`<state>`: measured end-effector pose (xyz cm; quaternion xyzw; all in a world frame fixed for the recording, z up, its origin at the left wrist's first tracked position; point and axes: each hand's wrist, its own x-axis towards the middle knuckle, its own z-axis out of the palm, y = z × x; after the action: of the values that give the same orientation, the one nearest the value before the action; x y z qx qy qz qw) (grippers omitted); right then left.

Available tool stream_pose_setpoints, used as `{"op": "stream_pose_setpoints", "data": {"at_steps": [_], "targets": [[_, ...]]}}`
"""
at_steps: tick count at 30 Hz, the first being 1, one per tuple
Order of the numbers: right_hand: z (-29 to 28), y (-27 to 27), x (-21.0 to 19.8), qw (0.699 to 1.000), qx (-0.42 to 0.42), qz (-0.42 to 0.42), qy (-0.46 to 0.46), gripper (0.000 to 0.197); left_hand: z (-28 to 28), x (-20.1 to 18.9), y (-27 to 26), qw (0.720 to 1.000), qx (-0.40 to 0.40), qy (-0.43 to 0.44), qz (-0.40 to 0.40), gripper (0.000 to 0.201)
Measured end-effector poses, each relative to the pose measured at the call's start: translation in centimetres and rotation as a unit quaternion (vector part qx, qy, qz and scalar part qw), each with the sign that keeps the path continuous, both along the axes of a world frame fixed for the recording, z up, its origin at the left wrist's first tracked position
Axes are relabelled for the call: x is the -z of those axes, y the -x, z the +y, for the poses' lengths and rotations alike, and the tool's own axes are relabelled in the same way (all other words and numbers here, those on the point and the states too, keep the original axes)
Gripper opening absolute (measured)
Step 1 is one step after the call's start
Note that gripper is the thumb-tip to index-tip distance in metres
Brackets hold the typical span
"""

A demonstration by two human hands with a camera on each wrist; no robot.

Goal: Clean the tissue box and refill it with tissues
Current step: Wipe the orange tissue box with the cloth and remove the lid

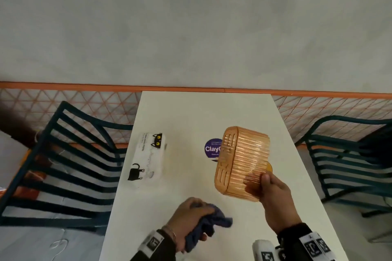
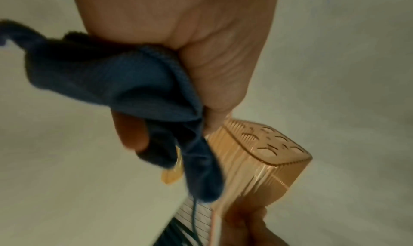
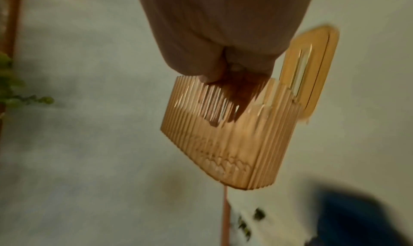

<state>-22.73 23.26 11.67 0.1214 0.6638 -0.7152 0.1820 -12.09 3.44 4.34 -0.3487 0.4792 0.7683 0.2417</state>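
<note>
An orange translucent ribbed tissue box [image 1: 241,161] is lifted above the white table [image 1: 191,116], tilted on its side. My right hand [image 1: 273,195] grips its near rim, fingers inside and thumb outside; the right wrist view shows the box [image 3: 225,143] hanging from the fingers. My left hand [image 1: 191,216] holds a bunched dark blue cloth [image 1: 214,222] near the table's front, apart from the box. From the left wrist the cloth [image 2: 125,83] and the box [image 2: 263,159] show. A white tissue pack [image 1: 148,159] with black cat prints lies at the table's left edge.
The box's flat lid [image 3: 310,69] lies on the table behind the box. A purple round sticker [image 1: 212,148] is partly hidden by the box. Dark slatted chairs [image 1: 63,165] [image 1: 347,165] stand on both sides. A wall borders the far edge.
</note>
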Motion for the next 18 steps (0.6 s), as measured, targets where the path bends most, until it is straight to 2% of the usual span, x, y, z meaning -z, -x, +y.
{"op": "stream_pose_setpoints", "data": {"at_steps": [2,4,7,9,11,14,16,18], "targets": [[2.2,0.4,0.6,0.999,0.004,-0.003,-0.034,0.035,-0.2,0.1,0.5,0.991,-0.014,0.13,0.0,0.027],[4.2,0.7,1.5,0.997,-0.007,-0.006,-0.07,0.035,0.0,0.2,0.8,0.977,-0.02,0.211,0.015,0.023],[6.3,1.1,2.7,0.988,-0.086,0.005,-0.131,0.034,0.2,0.4,0.7,0.968,-0.034,0.248,-0.001,0.017],[7.2,1.4,3.1,0.974,-0.154,0.024,-0.166,0.032,-0.4,1.0,0.0,0.963,-0.035,0.265,-0.022,0.006],[7.6,2.0,3.6,0.957,-0.224,0.039,-0.179,0.031,-1.3,1.6,-1.4,0.946,-0.028,0.317,-0.053,0.005],[7.2,2.8,4.3,0.919,-0.328,0.066,-0.209,0.03,-2.6,2.4,-4.4,0.896,-0.022,0.434,-0.095,0.011],[6.1,3.2,4.4,0.886,-0.396,0.097,-0.219,0.029,-3.2,3.2,-6.4,0.868,0.007,0.482,-0.117,0.01],[4.1,3.1,4.0,0.838,-0.472,0.141,-0.233,0.029,-3.2,3.5,-8.4,0.853,0.038,0.502,-0.141,0.01]]}}
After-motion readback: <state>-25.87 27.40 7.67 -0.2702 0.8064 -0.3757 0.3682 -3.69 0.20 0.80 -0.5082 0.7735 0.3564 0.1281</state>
